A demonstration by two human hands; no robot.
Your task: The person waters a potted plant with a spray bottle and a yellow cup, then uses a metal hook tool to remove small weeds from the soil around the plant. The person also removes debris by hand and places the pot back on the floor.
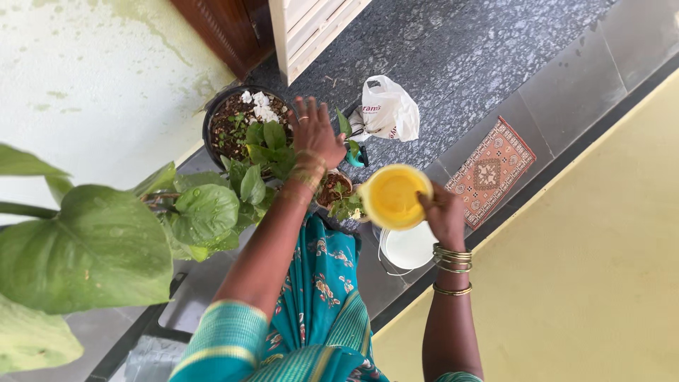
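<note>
My right hand [444, 213] grips the rim of a round yellow bowl [393, 196], held above a white bucket [408, 247] on the floor. My left hand [315, 129] is stretched out flat with fingers apart, holding nothing, over the leaves of a plant in a black pot [244, 122] with white bits on its soil. A small brown pot [337, 192] with a little plant stands between the two hands, below them.
A large-leaved green plant [99, 247] fills the left side. A white plastic bag [387, 110] lies on the dark stone floor, a patterned doormat [491, 170] to its right. A white louvred door [315, 25] and a pale wall stand beyond.
</note>
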